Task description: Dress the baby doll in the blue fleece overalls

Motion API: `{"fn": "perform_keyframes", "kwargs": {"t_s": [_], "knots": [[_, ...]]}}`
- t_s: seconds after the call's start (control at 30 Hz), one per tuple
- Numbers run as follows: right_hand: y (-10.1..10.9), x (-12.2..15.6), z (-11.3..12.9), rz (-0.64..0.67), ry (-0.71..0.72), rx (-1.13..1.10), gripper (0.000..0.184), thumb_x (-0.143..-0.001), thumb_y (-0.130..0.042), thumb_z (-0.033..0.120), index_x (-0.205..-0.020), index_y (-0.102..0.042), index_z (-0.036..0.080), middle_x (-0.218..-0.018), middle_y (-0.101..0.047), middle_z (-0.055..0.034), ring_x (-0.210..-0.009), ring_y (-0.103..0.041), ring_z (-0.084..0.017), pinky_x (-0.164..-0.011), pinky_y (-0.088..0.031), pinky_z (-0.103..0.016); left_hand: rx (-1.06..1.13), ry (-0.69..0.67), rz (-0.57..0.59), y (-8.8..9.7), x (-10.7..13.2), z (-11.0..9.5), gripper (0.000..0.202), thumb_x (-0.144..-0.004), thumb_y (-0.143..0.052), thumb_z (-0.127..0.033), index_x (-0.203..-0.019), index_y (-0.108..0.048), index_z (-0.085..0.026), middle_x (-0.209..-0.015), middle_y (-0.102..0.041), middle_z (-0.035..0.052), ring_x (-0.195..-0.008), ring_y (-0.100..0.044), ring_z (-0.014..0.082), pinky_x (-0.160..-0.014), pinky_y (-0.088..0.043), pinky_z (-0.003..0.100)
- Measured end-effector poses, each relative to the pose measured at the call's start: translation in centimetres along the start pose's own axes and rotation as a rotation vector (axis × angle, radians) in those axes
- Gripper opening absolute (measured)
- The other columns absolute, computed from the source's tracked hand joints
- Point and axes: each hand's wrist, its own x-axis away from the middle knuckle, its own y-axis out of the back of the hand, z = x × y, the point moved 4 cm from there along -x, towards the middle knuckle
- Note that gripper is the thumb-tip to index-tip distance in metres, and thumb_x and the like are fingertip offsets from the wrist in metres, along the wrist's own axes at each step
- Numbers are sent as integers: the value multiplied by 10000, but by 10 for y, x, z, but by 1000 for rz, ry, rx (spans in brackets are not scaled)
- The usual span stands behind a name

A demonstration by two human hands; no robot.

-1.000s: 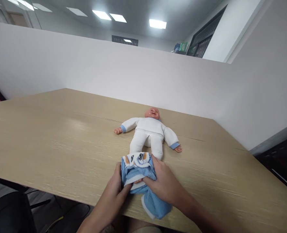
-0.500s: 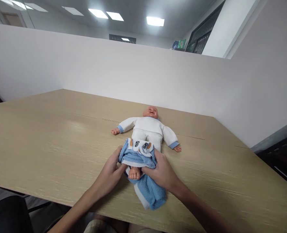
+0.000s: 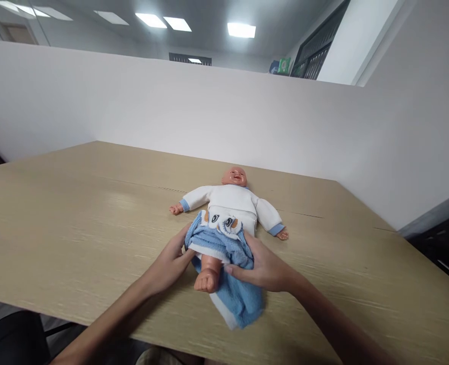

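Our left hand (image 3: pixel 174 262) and right hand (image 3: pixel 268 266) pinch the blue pants (image 3: pixel 217 242) by both sides; the doll (image 3: pixel 232 196) stretches beyond our fingers, one foot (image 3: pixel 208 280) poking out between our thumbs. Uneven pulling could twist the loose leg (image 3: pixel 242 300) below our fingers.

Light reaches me from white ceiling panels (image 3: pixel 240 30) high beyond the doll (image 3: pixel 232 195), their faces burnt out to plain white. The bench (image 3: pixel 76 238) is mostly bright, with a pale patch of glare left of the doll, and dims nearer me to the doll's right. The doll's hard head (image 3: pixel 233 175) catches small shiny spots. Soft shadows lie beneath my forearms (image 3: pixel 133 299), nearer me than the doll. My fingers (image 3: pixel 243 274) look slightly soft, perhaps from motion. Wide-angle stretch pulls my forearms outward, and a dark shape (image 3: pixel 437 248) well right of the doll sinks into murk.
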Motion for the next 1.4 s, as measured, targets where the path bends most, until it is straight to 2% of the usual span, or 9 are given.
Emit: {"fn": "perform_keyframes", "kwargs": {"t_s": [0.07,0.17,0.33,0.5,0.6,0.73,0.93,1.17,1.4], "knots": [[6,4,-12,50,-61,-117,833,-886,-830,335,-1605,-418,248,-1624,-513,-123,-1517,-453,-330,-1285,-330,-511,-18,36,41,7,0,-3,700,-1015,-599,-541,-1620,-445,-223,-1715,-420,110,-1599,-363,351,-1323,-314,473],[10,8,-31,37,-104,-329,650,-942,-787,429,-1508,-520,255,-1452,-627,-90,-1404,-544,-290,-1214,-410,-444,-38,100,173,16,3,-7,713,-1024,-589,-569,-1641,-401,-267,-1729,-400,78,-1614,-330,341,-1328,-306,457],[7,12,-49,-15,-146,-658,431,-894,-841,393,-1262,-663,258,-1137,-692,-5,-1058,-649,-190,-949,-513,-278,11,160,423,26,9,-7,562,-1040,-602,-529,-1548,-483,-318,-1638,-497,48,-1468,-494,301,-1233,-418,445],[8,14,-46,-79,-170,-897,487,-836,-873,395,-1247,-670,232,-1129,-735,-35,-994,-684,-189,-897,-525,-265,-99,140,217,27,-11,-11,524,-1045,-563,-582,-1474,-490,-291,-1539,-526,100,-1371,-528,304,-1170,-438,491],[10,15,-47,-164,-210,-958,460,-821,-880,408,-1192,-672,232,-1092,-746,-45,-957,-700,-209,-888,-544,-300,-284,-14,157,18,-38,-32,564,-1010,-625,-587,-1472,-497,-290,-1537,-520,108,-1396,-484,313,-1195,-394,499],[10,17,-48,-199,-211,-1009,403,-861,-864,364,-1177,-632,273,-1006,-717,-3,-863,-683,-178,-816,-548,-283,-399,-195,511,-9,-80,-59,435,-986,-660,-573,-1302,-657,-274,-1403,-627,62,-1377,-486,289,-1177,-398,419],[14,19,-50,-179,-191,-999,341,-866,-871,338,-1052,-589,292,-918,-668,52,-774,-643,-127,-723,-515,-225,-48,59,1054,-37,-123,-52,364,-818,-873,-477,-950,-687,-194,-861,-678,-12,-768,-629,159,-687,-497,251],[24,30,-53,144,-318,-630,558,-794,-895,544,-1181,-716,183,-1068,-764,-74,-984,-701,-249,-902,-543,-344,306,116,1136,-61,-136,-39,383,-727,-956,-330,-993,-721,-187,-864,-733,-15,-751,-652,137,-699,-527,212],[32,31,-46,-213,-258,-853,424,-860,-849,490,-1151,-660,248,-990,-712,-23,-847,-670,-179,-764,-532,-265,232,143,1248,-67,-128,-29,410,-713,-960,-411,-1002,-750,-209,-936,-755,-22,-835,-694,175,-739,-574,228]]}}
